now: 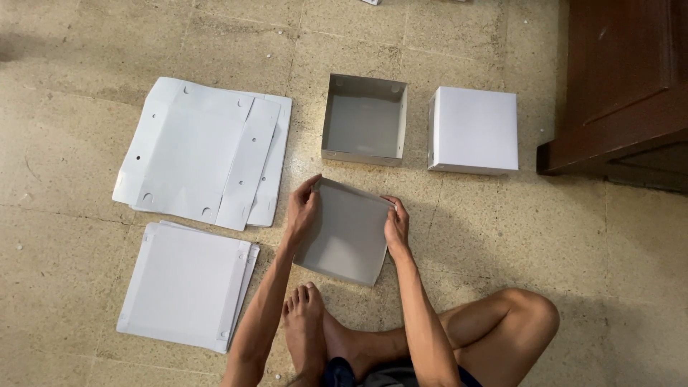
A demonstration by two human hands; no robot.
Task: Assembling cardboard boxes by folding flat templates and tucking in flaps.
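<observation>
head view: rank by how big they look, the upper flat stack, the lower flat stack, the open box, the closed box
1. Upper flat stack, clearly largest.
2. Lower flat stack.
3. Closed box and open box: they look about alike, too close to rank.

Three cardboard boxes are in view: one open box tray (364, 120) standing mouth up on the floor, one closed white box (474, 130) just beside it, and one half-folded box tray (345, 231) held between two hands, the left hand (302, 209) and the right hand (396, 226). Two stacks of flat cardboard blanks lie on the floor: an upper stack (204, 152) and a lower stack (188, 284); how many sheets each holds cannot be told. One dark wooden cabinet (622, 86) stands at the right edge.
</observation>
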